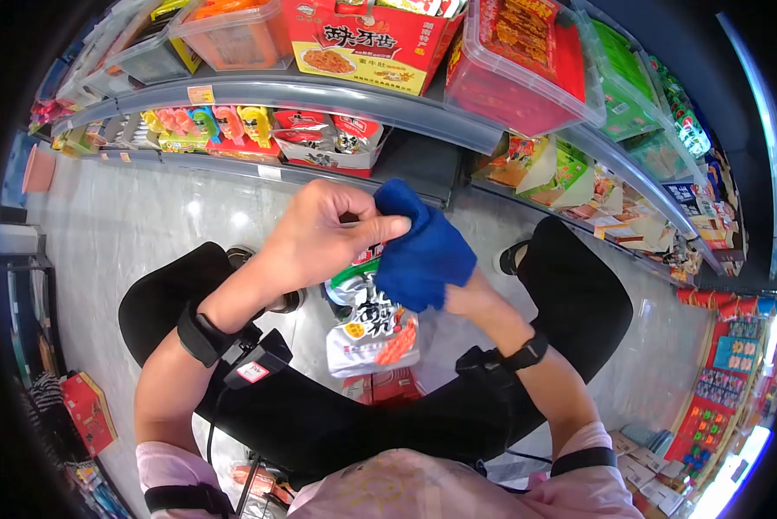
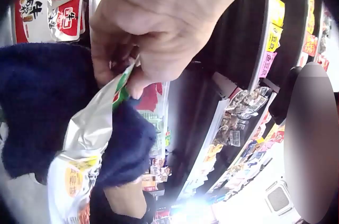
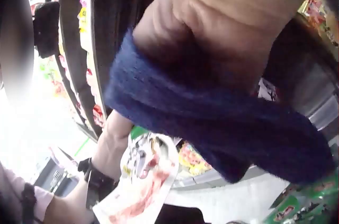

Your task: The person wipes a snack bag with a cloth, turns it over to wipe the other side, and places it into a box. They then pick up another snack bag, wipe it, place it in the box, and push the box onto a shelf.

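My left hand (image 1: 319, 233) pinches the top edge of a silver snack bag (image 1: 373, 333) with a green band, which hangs down over the floor between my knees. In the left wrist view thumb and fingers grip the bag's corner, with the blue cloth (image 2: 47, 102) right behind it. My right hand (image 3: 212, 28) holds this blue cloth at the upper part of the bag. The cloth covers most of the right hand's fingers, and in the head view its upper edge meets the left thumb.
Ahead runs a shelf (image 1: 319, 93) bearing clear tubs and a red snack carton (image 1: 371, 48). Below it stand toy-topped packs (image 1: 215, 125) and an opened box of red packets (image 1: 328, 143). A red item (image 1: 384, 387) lies beneath the bag, between my legs.
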`<state>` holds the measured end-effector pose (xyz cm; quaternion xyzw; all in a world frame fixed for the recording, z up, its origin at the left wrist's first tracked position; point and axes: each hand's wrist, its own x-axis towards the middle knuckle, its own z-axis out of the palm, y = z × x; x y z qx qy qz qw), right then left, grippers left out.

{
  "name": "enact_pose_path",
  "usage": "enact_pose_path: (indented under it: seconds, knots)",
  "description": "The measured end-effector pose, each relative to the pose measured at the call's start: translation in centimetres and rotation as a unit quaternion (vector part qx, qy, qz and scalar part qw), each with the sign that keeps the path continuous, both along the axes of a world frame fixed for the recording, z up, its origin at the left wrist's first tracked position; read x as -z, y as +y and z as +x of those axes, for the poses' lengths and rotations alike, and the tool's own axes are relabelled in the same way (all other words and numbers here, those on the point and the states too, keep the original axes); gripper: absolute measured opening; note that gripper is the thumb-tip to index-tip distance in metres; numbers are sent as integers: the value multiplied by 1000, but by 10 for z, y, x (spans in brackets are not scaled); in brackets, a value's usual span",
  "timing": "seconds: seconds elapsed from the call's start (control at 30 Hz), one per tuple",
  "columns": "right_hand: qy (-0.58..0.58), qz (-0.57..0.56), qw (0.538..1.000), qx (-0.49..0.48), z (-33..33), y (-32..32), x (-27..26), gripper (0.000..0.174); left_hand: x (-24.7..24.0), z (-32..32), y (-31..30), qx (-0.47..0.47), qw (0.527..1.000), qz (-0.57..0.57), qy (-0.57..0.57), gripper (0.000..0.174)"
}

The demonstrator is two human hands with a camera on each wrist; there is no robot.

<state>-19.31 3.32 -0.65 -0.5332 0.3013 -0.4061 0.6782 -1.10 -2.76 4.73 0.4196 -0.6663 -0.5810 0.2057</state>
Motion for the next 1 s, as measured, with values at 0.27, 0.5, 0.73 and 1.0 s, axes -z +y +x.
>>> enact_pose_path:
  seconds: [0.27, 0.5, 0.73, 1.0]
  knots:
    - [244, -246, 890, 295, 4, -32, -7, 17, 1, -11, 2, -108, 989, -35, 100, 38]
    - [279, -328, 844, 321, -3, -34, 1, 22, 7, -13, 23, 32, 990, 131, 48, 34]
    - [166, -250, 895, 329, -3, -30, 0, 21, -11, -3, 13, 15, 969, 236, 70, 29]
    - [-26, -90, 995, 44, -89, -27, 58, 33, -5, 12, 6, 122, 958, 259, 31, 30]
